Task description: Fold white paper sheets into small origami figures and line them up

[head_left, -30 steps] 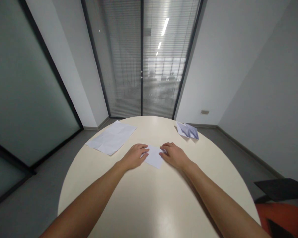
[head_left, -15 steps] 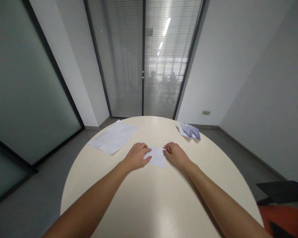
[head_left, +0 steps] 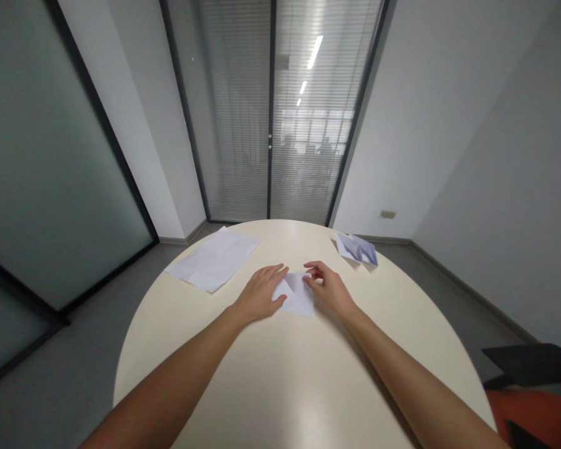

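Note:
A small folded sheet of white paper (head_left: 300, 300) lies on the round table (head_left: 280, 374) between my hands. My left hand (head_left: 262, 292) rests on its left side, fingers spread and thumb lying on the paper. At the upper right corner, my right hand (head_left: 327, 285) pinches the paper's edge between thumb and fingertips. That corner stands slightly raised, and a diagonal crease or flap shows across the upper part. The fingertips of my right hand partly hide the corner.
A larger white paper sheet (head_left: 215, 257) lies at the table's far left. A creased, folded paper (head_left: 356, 248) with a shaded side stands at the far right edge. Beyond the table's right side is a red and black chair (head_left: 533, 405).
My right hand has risen a little and lifted the paper's upper right corner. My left fingers have stretched further over the paper, where a diagonal fold line now shows.

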Demonstrator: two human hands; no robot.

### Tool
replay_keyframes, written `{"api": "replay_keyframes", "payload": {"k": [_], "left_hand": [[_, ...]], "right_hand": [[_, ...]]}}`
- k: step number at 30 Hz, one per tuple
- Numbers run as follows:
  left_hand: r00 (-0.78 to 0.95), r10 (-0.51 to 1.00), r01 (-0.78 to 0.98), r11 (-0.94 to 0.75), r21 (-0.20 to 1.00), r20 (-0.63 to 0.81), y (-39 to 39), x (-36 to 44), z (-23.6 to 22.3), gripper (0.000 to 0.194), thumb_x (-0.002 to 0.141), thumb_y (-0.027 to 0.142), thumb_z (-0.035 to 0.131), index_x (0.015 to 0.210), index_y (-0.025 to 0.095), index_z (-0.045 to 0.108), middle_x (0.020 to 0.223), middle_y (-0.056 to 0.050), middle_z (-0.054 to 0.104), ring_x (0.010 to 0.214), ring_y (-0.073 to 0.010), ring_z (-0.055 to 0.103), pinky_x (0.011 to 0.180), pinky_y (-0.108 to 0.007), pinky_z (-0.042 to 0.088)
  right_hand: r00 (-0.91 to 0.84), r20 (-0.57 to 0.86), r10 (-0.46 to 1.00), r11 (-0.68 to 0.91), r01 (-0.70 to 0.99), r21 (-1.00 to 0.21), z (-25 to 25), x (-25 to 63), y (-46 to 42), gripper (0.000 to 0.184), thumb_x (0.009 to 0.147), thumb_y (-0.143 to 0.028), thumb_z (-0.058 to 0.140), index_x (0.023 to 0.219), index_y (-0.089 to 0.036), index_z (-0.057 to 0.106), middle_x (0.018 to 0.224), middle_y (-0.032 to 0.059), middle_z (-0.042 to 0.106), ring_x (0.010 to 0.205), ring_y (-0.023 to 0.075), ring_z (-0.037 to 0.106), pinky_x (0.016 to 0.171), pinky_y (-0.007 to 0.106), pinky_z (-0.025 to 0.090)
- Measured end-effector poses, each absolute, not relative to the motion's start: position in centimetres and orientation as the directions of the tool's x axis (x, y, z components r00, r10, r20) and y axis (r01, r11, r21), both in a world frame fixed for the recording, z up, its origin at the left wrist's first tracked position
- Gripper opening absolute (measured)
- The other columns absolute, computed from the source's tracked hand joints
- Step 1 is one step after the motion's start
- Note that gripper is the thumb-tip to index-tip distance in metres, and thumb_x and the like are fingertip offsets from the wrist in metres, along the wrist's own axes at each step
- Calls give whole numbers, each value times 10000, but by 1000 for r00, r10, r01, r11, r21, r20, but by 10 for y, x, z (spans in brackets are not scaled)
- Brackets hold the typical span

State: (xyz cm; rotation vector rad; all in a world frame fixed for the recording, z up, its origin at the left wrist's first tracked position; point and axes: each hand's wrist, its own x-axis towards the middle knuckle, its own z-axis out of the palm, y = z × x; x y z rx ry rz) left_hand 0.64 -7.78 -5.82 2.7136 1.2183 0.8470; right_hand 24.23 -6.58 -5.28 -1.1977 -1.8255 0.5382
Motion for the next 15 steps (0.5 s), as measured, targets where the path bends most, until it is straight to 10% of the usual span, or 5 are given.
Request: {"api": "replay_keyframes", "payload": {"k": [15], "left_hand": [[431,735,720,-630,291,523,-75,10,-47,95,941,222,602,1017,201,654,1026,-56,698,998,-234,600,896,-390,453]], "right_hand": [[-314,444,839,543,451,-708,-37,231,-83,382,895,-361,640,1245,-224,574,1118,85,695,974,211,654,834,353,525]]}}
